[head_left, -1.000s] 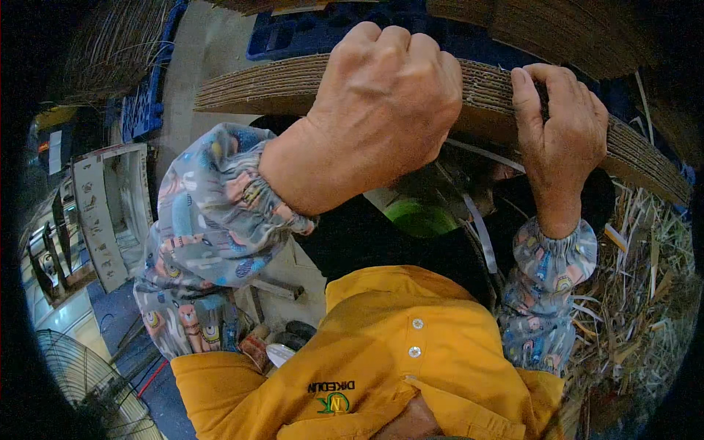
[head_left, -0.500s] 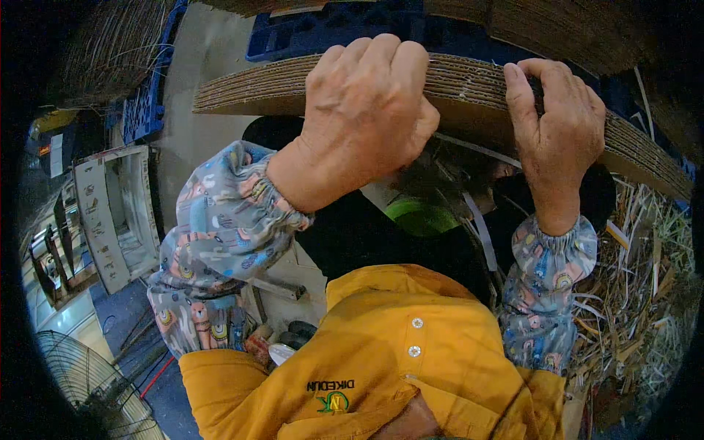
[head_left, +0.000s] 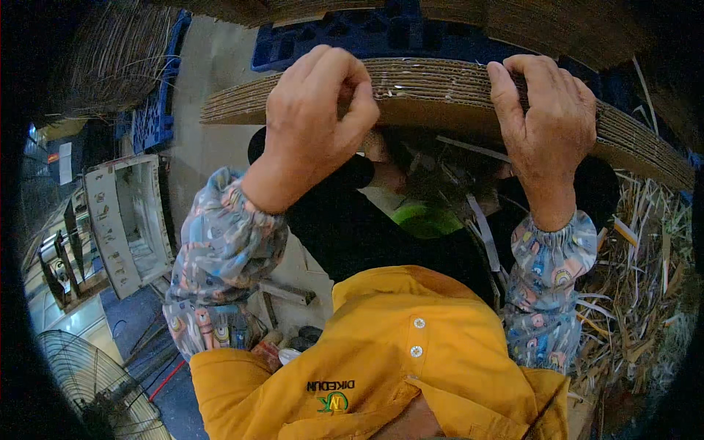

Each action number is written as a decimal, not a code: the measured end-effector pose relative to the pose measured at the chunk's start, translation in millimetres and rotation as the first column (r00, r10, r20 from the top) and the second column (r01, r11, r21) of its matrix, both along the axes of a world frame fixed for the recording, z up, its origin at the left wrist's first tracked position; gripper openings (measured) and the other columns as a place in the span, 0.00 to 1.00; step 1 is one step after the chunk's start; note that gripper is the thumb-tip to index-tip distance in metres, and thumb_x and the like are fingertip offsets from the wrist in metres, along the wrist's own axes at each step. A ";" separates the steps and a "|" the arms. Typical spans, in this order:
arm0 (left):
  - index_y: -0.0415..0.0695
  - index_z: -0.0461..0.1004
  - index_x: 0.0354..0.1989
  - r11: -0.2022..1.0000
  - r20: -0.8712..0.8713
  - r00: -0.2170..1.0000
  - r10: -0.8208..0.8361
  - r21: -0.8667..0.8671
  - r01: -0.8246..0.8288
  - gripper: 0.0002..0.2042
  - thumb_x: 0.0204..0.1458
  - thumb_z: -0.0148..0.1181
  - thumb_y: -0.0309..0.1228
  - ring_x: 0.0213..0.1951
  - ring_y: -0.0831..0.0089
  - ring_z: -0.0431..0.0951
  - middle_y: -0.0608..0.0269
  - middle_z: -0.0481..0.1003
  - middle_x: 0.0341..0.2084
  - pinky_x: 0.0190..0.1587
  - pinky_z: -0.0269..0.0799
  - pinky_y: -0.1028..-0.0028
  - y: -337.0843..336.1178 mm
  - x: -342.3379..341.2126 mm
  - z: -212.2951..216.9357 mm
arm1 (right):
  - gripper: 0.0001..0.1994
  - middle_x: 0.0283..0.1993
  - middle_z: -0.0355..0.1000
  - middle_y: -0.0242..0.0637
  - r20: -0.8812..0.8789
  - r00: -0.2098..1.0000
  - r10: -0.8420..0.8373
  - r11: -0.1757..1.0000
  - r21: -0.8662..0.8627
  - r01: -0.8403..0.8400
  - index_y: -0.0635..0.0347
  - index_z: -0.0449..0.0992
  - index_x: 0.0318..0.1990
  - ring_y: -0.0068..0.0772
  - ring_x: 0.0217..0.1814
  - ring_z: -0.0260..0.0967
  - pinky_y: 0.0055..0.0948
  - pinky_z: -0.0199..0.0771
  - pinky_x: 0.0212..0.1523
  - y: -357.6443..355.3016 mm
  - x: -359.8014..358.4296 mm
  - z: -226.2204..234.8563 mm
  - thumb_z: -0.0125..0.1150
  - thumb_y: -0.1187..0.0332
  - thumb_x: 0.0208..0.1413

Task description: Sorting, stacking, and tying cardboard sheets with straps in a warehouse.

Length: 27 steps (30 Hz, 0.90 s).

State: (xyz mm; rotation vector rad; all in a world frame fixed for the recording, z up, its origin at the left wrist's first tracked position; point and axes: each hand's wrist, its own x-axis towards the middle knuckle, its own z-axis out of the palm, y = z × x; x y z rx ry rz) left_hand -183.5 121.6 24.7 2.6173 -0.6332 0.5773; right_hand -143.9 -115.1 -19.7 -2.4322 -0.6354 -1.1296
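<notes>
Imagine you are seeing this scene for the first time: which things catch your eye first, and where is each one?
Two bare hands dominate the upper middle: the left hand curls its fingers at the edge of a thick stack of corrugated cardboard sheets, and the right hand grips the same edge further right. Below them a bright yellow shirt fills the lower centre, flanked by patterned sleeve covers. Loose cardboard strips pile up at the right.

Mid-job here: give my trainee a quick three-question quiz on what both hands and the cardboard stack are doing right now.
1. True or false: both hands touch the stack of corrugated cardboard sheets.
2. Which hand lies flat, fingers hooked over the stack's top edge? A) left B) right
3. What lies at lower right of the view?

Key:
1. True.
2. B: the right hand; the left hand curls in a pinching grip at the edge.
3. A pile of cardboard strips.
</notes>
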 end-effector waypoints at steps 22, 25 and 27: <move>0.41 0.72 0.28 0.989 -0.534 0.838 -0.109 -0.141 0.039 0.09 0.45 0.68 0.29 0.22 0.86 0.63 0.74 0.66 0.18 0.23 0.60 0.82 -1.7 14.8 23.0 | 0.09 0.28 0.72 0.31 -0.065 0.998 -0.012 0.999 -0.030 0.010 0.53 0.73 0.29 0.37 0.32 0.70 0.37 0.65 0.38 -1.4 -3.6 3.4 0.60 0.59 0.52; 0.41 0.72 0.28 0.988 -0.550 0.824 -0.135 -0.134 0.072 0.09 0.46 0.67 0.29 0.22 0.85 0.63 0.74 0.66 0.18 0.23 0.60 0.82 -1.8 17.2 24.9 | 0.09 0.28 0.72 0.31 -0.060 0.998 -0.013 1.000 -0.027 0.012 0.53 0.73 0.29 0.37 0.32 0.70 0.36 0.66 0.38 -1.2 -3.6 3.4 0.61 0.59 0.52; 0.41 0.72 0.28 0.988 -0.549 0.822 -0.150 -0.122 0.098 0.09 0.46 0.67 0.29 0.22 0.85 0.63 0.73 0.66 0.17 0.23 0.60 0.81 -2.6 20.1 24.3 | 0.09 0.28 0.72 0.31 -0.047 0.999 -0.011 1.000 -0.026 0.010 0.53 0.73 0.29 0.37 0.32 0.70 0.36 0.66 0.38 -2.1 -3.3 3.3 0.61 0.59 0.52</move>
